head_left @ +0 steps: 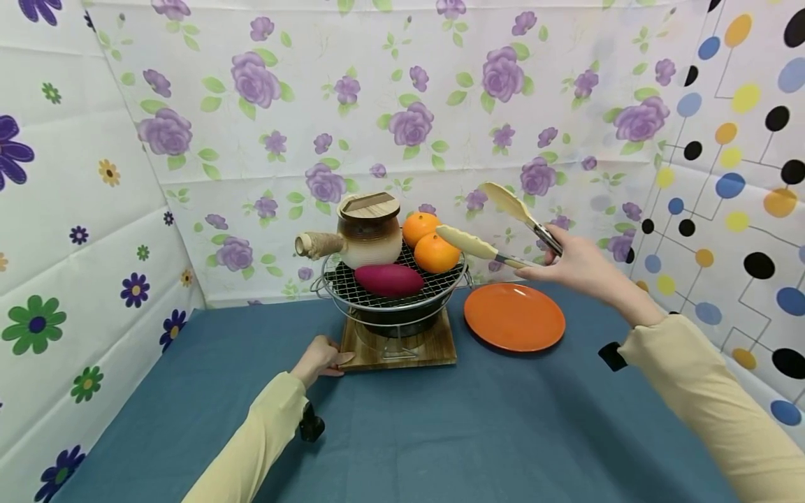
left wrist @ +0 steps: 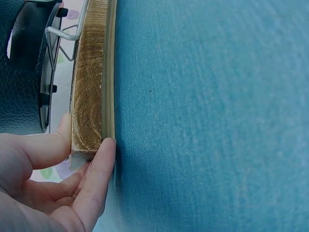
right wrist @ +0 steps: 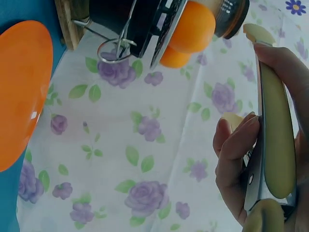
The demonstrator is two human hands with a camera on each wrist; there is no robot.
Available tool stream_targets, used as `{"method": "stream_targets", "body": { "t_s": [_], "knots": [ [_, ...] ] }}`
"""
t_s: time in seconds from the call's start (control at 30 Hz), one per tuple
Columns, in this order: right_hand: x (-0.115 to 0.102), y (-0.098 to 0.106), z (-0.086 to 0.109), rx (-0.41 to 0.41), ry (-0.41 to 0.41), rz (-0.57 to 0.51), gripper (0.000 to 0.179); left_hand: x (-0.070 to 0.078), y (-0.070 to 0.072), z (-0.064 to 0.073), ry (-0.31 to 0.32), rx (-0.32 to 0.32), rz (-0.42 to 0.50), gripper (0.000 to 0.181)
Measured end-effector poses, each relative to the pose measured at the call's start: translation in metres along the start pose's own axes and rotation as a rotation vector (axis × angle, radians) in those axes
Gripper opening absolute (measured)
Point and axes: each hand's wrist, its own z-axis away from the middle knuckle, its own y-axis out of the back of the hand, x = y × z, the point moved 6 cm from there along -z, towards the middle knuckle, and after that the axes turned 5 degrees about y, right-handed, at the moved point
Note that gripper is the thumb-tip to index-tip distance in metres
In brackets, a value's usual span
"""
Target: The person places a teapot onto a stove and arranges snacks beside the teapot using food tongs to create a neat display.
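My left hand (head_left: 321,358) pinches the front left corner of a wooden board (head_left: 434,353), thumb on top and fingers along the side and lower edge. A round tabletop grill (head_left: 402,327) with a wire rack stands on that board. Held up at the right, my right hand (head_left: 581,265) grips cream-tipped tongs (head_left: 468,242), whose arms are spread apart. The lower tip is at the front orange (head_left: 437,254); whether they touch I cannot tell. Behind it sits another orange (head_left: 419,227). A purple sweet potato (head_left: 390,280) lies at the rack's front.
A lidded clay teapot (head_left: 370,241) with a rope-wrapped side handle stands on the rack's back left. Right of the board, an orange plate (head_left: 516,318) lies on the blue tablecloth (head_left: 402,433). Flowered cloth (head_left: 352,133) hangs close behind the grill.
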Motion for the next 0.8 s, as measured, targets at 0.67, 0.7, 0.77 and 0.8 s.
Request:
{"method": "stream_targets", "body": {
  "t_s": [0.67, 0.7, 0.77, 0.8],
  "knots": [
    [0.043, 0.021, 0.016, 0.043, -0.179, -0.027, 0.076, 0.000, -0.001, -0.001, -0.010, -0.019, 0.004, 0.045],
    [0.045, 0.021, 0.017, 0.043, -0.185, -0.034, 0.080, 0.000, -0.001, -0.001, -0.011, -0.020, 0.004, 0.044],
    [0.050, 0.021, 0.019, 0.049, -0.197, -0.045, 0.090, -0.001, 0.000, -0.001, -0.010, -0.017, 0.005, 0.045],
    [0.053, 0.022, 0.019, 0.053, -0.205, -0.050, 0.094, -0.001, 0.000, -0.001, -0.011, -0.020, 0.004, 0.043]
  ]
}}
